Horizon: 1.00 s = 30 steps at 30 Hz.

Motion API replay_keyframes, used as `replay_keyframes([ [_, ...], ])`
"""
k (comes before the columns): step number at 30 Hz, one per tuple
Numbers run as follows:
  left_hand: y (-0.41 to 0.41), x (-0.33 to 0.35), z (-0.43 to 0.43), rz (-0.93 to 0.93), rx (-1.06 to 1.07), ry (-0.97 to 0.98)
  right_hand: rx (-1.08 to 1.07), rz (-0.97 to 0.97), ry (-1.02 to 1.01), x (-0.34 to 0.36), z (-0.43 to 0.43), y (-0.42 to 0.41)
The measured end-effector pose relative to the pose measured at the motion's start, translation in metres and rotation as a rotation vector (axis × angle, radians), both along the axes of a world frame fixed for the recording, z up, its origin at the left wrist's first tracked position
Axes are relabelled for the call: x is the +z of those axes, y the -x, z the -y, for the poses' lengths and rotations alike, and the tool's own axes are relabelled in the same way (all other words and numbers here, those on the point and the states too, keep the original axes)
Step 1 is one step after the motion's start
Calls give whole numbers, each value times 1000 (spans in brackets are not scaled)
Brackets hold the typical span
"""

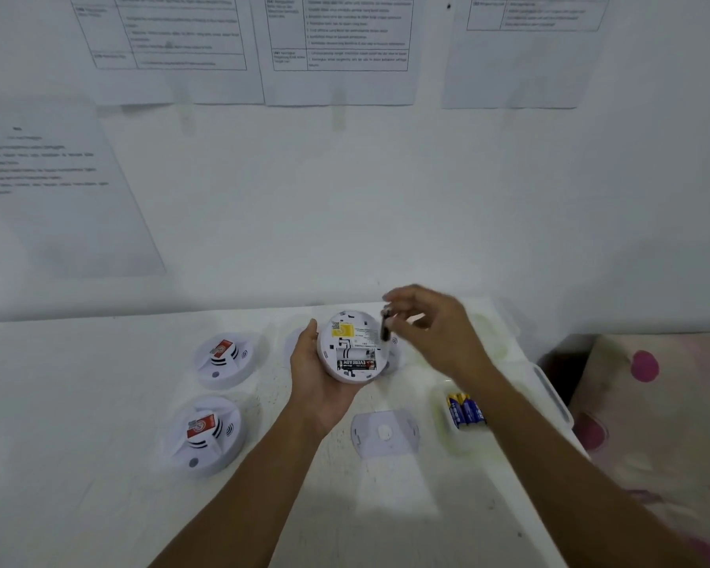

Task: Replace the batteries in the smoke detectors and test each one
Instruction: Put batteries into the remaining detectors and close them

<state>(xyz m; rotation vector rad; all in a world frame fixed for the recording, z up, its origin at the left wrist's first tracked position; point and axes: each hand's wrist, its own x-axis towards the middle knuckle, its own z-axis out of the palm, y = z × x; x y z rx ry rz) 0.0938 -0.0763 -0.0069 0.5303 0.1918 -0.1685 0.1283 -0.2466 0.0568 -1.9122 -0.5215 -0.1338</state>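
A white smoke detector (351, 346) is held, back side up, in the left hand (318, 383), whose fingers are curled under its rim, above the bench (78, 403). One black battery (355, 364) is seated in its open compartment. A dark cylinder (385, 327), blurred but probably a second battery, is pinched upright by the right hand (435, 334) just over the detector's upper right edge. Two other detectors (226, 358) (203, 434) lie to the left on the bench, and blue batteries (466, 409) and a mounting plate (384, 434) lie to the right.

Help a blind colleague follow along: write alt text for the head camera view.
The left hand holds an open smoke detector with one seated battery, while the right hand pinches a dark battery over it. A far detector and a near detector lie left on the white table, spare batteries right.
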Motion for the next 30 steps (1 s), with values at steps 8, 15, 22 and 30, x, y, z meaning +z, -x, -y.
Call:
replay_keyframes([
  [8,28,3,-6,-31,-16,-74,42,439,162,-50,-36,49],
  [15,51,1,-14,-5,-9,-135,-91,338,29,-50,-60,83],
  [22,65,3,-18,75,43,-150,-204,-354,-8,-48,-68,84],
  [30,77,-10,-28,13,-3,-132,-115,-419,97,-58,-70,85],
])
